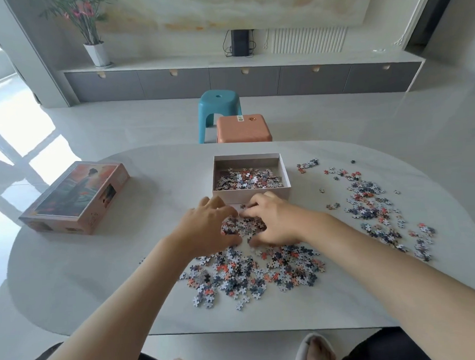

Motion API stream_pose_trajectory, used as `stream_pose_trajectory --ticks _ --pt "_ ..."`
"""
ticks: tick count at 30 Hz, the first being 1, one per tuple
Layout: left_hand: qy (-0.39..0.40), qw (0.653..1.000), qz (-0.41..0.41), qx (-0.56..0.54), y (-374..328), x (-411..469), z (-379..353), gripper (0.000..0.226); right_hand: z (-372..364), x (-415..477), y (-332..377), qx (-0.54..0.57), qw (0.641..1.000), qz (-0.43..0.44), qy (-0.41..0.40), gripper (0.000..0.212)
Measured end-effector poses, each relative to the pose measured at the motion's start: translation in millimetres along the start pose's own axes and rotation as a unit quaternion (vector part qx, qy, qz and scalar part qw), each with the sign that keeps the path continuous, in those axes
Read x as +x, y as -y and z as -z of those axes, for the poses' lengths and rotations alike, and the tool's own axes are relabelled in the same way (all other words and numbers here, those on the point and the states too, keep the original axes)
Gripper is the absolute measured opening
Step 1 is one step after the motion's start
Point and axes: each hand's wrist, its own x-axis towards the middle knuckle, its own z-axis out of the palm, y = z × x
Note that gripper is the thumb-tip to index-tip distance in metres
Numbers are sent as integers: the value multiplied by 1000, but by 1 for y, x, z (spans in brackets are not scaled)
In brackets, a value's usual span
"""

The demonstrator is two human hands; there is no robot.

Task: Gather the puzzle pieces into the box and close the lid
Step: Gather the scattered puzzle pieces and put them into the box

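Together, left hand [205, 226] and right hand [275, 223] cupped puzzle pieces [243, 226], fingers curled, just before open box [246, 163], long axis crosswise, lid [75, 196] skewed at left edge of table [163, 182].

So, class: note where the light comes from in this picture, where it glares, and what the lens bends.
Head view: daylight from the left blows out the floor in white glare; the wide-angle lens bows the table edge and the cabinet; the left hand and right hand, cupped round puzzle pieces, cast only faint shadows.
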Motion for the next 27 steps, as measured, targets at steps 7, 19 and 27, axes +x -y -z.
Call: stream_pose_trajectory --ticks 7,19,27 --pt "-32 996 -11 -80 -3 12 1 21 4 -2 -10 65 997 -3 -45 26" --pt "17 998 23 -64 -1 11 7 37 -3 -4 -6 34 997 -54 -45 59" --pt "-13 994 46 -99 -6 22 5 21 -3 2 0 113 988 -48 -94 18"
